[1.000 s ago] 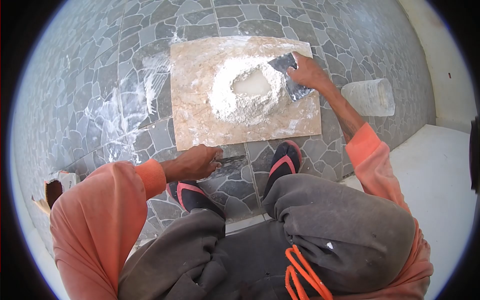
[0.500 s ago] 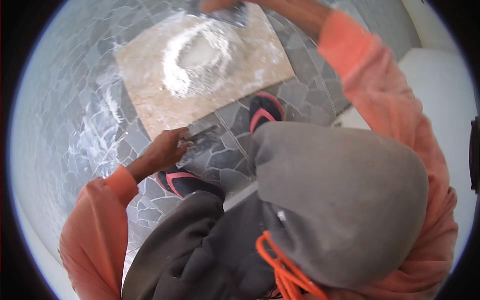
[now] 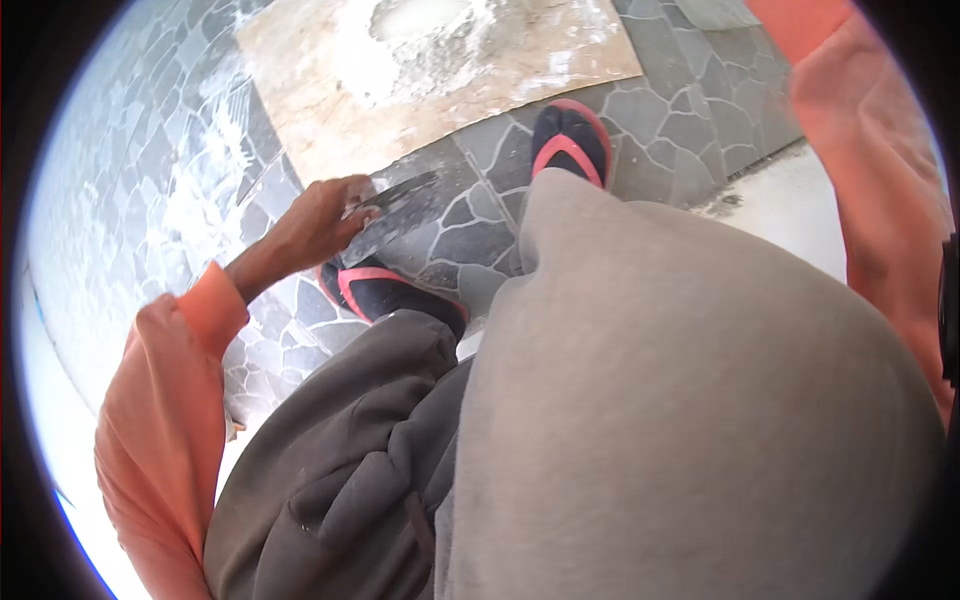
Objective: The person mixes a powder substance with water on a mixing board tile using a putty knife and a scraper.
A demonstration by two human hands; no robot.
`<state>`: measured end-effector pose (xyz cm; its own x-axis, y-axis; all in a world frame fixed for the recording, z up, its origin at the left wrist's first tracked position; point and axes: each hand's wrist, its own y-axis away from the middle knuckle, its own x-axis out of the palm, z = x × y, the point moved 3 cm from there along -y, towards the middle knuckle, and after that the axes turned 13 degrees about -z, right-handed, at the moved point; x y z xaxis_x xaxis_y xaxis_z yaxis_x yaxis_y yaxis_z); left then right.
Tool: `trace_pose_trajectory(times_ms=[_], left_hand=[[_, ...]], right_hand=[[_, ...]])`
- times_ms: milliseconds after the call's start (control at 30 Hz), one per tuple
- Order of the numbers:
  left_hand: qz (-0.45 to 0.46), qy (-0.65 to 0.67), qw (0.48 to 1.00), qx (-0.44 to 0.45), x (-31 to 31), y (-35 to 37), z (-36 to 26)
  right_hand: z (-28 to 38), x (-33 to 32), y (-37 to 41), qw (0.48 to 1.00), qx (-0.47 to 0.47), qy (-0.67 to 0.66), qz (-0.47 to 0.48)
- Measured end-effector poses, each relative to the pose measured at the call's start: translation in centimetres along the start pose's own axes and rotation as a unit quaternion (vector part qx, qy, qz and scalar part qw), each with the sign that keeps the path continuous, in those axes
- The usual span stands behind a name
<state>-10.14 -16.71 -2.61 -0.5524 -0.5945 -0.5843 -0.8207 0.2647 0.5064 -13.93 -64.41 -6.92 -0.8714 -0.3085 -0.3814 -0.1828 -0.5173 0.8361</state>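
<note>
My left hand (image 3: 325,220) is closed around a wide plastering knife (image 3: 400,212), whose flat blade is smeared with white and has a dark strip along one edge. It hangs above the stone-patterned floor, by the near edge of a beige board (image 3: 330,145). On the board lies a mound of white powder (image 3: 455,60) with a pale, wet-looking pool (image 3: 420,15) in its hollow. My right hand is out of view; only the orange sleeve (image 3: 860,130) of that arm shows at the upper right.
White smears (image 3: 215,150) streak the grey floor left of the board. My feet, in dark socks and flip-flops with red straps (image 3: 570,145), stand just in front of the board. A pale ledge (image 3: 785,210) lies to the right.
The right hand, with a flat tool at the board's far edge earlier, has moved right and out of view. My left hand has shifted little; the whole view has shifted, moving the board higher.
</note>
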Motion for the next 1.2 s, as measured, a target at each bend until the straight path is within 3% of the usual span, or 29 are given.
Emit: trace_pose_trajectory(times_ms=[167, 333, 500, 533, 667, 833, 967, 1033, 1100, 1200], left_hand=[[-0.043, 0.018, 0.999, 0.028, -0.3, -0.7, 0.3], [-0.045, 0.006, 0.999, -0.009, -0.8, -1.5, -0.1], [-0.045, 0.0, 0.999, -0.001, -0.8, -2.1, 0.5], [-0.086, 0.004, 0.995, 0.058, -0.6, -2.1, 0.8], [-0.088, 0.03, 0.995, 0.045, 0.6, -1.4, 1.8], [-0.055, 0.049, 0.997, -0.016, 1.3, -0.4, 1.4], [-0.054, 0.062, 0.997, -0.01, 1.6, -0.7, 1.9], [-0.05, 0.064, 0.997, -0.001, 1.6, -1.1, 2.0], [-0.051, 0.083, 0.995, -0.01, 1.5, -1.3, 1.9], [-0.052, 0.098, 0.994, -0.011, 1.3, -1.9, 2.0]], right_hand=[[-2.7, 2.0, 1.2, 0.999, 0.039, 0.009, 0.016], [-1.4, -2.6, 2.0, 0.999, 0.023, 0.045, -0.001], [2.7, -20.1, -2.8, 0.979, -0.046, 0.141, -0.137], [3.8, -24.8, -4.1, 0.968, -0.06, 0.173, -0.174], [8.5, -44.2, -9.7, 0.895, -0.1, 0.323, -0.29], [11.5, -57.4, -16.4, 0.846, -0.082, 0.439, -0.291], [13.0, -56.6, -16.3, 0.889, -0.16, 0.297, -0.309], [11.1, -56.2, -17.4, 0.912, -0.153, 0.2, -0.325], [5.5, -56.3, -21.2, 0.93, -0.083, 0.112, -0.341], [0.8, -55.5, -21.1, 0.932, 0.022, 0.015, -0.362]])
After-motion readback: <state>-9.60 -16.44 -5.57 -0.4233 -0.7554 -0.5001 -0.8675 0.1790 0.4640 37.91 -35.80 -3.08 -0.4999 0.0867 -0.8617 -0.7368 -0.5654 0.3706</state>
